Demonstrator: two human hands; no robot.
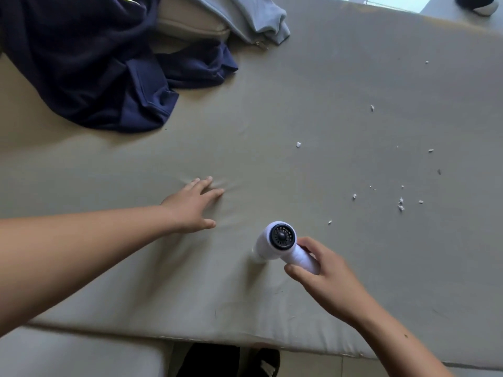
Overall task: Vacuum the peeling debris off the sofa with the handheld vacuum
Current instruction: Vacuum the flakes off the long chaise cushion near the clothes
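A white handheld vacuum [275, 243] with a black vented end cap stands nozzle-down on the grey-green sofa cushion [313, 104]. My right hand [321, 278] grips its handle from the right. My left hand [193, 205] presses flat on the fabric to the left of the vacuum, fingers spread, wrinkling the cover. Several small white bits of peeling debris [400, 204] lie scattered over the cushion to the right of the vacuum, the nearest bit [329, 222] just right of it.
A dark navy garment [89, 69] lies crumpled at the cushion's back left, with a grey garment [253, 14] and a beige pillow [190, 25] behind it. The cushion's front edge [217, 341] runs along the bottom, dark footwear [231, 360] below it on the floor.
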